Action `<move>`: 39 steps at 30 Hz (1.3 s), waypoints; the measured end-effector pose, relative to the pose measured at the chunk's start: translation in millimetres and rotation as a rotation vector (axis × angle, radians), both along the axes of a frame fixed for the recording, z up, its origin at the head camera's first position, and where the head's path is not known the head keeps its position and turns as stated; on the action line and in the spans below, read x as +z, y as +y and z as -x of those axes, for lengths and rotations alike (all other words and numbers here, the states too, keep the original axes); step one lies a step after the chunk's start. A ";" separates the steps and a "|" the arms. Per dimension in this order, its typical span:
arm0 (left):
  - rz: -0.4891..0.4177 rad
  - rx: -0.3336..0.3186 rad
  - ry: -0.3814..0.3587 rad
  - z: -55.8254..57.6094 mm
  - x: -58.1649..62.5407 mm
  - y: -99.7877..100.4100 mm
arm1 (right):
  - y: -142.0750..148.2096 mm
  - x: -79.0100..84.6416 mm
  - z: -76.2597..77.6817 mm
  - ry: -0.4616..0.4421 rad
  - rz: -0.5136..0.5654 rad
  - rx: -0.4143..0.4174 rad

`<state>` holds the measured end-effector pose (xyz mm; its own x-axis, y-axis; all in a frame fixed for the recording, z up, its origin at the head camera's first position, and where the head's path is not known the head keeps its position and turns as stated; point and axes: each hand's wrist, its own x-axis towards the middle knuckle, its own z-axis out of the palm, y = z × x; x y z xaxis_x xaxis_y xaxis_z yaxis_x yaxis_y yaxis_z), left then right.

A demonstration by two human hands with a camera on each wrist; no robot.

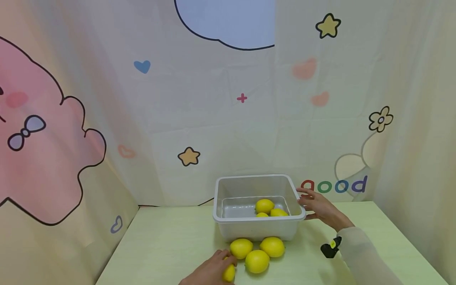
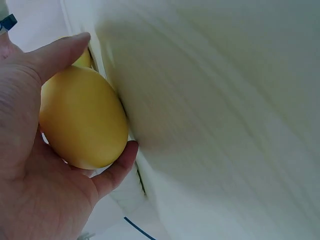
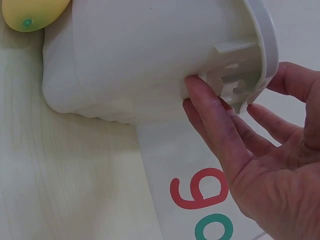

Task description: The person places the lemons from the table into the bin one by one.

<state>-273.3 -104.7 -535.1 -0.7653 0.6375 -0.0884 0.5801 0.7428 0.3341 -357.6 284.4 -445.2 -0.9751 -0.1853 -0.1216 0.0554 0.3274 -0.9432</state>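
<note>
- Gripping one lemon (image 1: 229, 273) in the left hand (image 1: 213, 266), with the thumb along one side and a fingertip curled round the other, parted only as far as the fruit's width.
- Holding that lemon low at the table (image 1: 160, 245), in front of the bin (image 1: 260, 230) and toward its left; cannot tell whether resting on the surface.
- Grasping the bin's right end with the right hand (image 1: 323, 208), with fingers bent and spread, partly at the rim, partly against the outer wall beneath.
- Can count three loose lemons (image 1: 257, 261), clustered before the bin, with the leftmost just beside the left hand.
- Obstructed between held lemon and bin interior by the leftmost loose fruit and the upright near wall.
- Can see three boxed lemons (image 1: 264, 206) inside, toward the right, partly hidden by that wall.
- Backed closely by a printed curtain (image 1: 213, 99).
</note>
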 end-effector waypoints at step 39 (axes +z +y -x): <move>-0.006 -0.022 0.116 -14.9 39.6 -0.2 | -2.7 5.4 -0.8 -0.007 -0.027 -0.005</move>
